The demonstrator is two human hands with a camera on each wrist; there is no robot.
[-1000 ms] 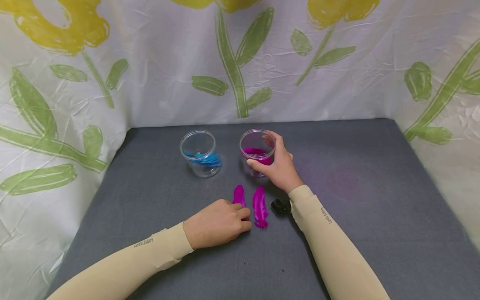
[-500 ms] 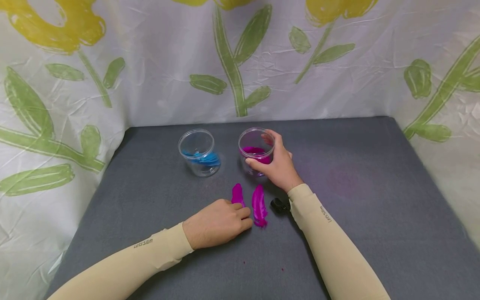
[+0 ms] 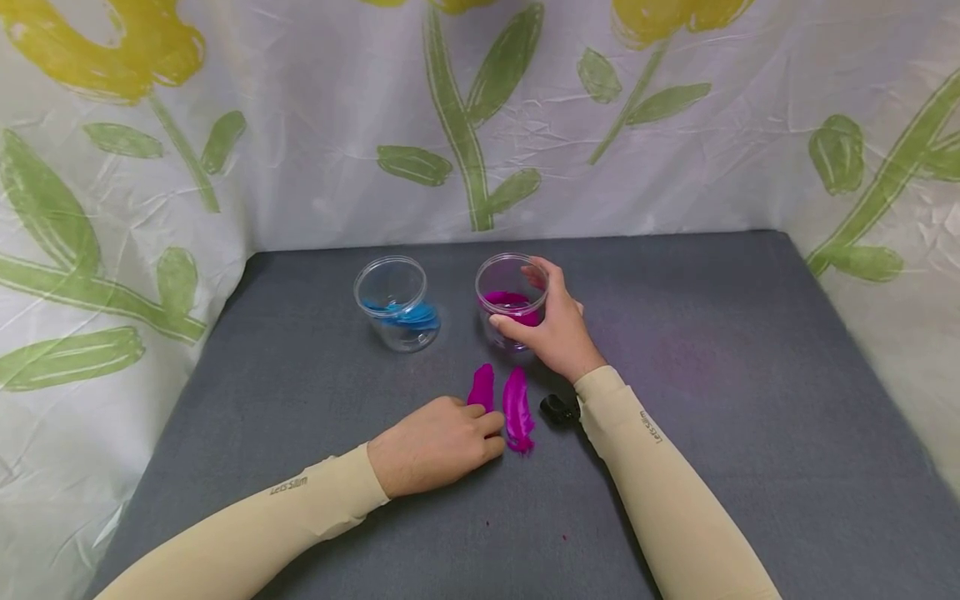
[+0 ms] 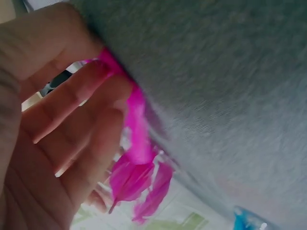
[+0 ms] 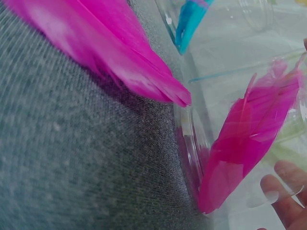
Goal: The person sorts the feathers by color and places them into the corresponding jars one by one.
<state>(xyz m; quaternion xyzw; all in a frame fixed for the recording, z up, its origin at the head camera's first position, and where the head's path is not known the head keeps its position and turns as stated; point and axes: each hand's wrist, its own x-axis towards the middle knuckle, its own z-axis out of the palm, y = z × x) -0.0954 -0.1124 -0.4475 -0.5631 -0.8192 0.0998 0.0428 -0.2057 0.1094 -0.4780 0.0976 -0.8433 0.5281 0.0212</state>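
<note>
My left hand (image 3: 446, 446) is low over the cloth, thumb and fingertips pinching the near end of a magenta feather (image 3: 482, 387). In the left wrist view this feather (image 4: 139, 127) runs out from under the fingertips along the cloth. A second magenta feather (image 3: 517, 410) lies just right of it. My right hand (image 3: 557, 325) grips the right side of a clear plastic jar (image 3: 491, 333), thumb in front and fingers behind. Magenta feathers (image 5: 249, 143) lean inside that jar. To its left stands another clear jar (image 3: 390, 283) with blue feathers (image 3: 408, 317) in it.
A small black object (image 3: 557, 410) lies beside the right sleeve (image 3: 637, 442). Tiny magenta bits dot the dark grey cloth (image 3: 735, 467) near the front. A white curtain (image 3: 315, 167) with painted flowers hangs behind the table and at both sides.
The feather under my left fingers has shifted slightly right, toward the second feather. My right hand stays on its jar. The head view has drifted a little.
</note>
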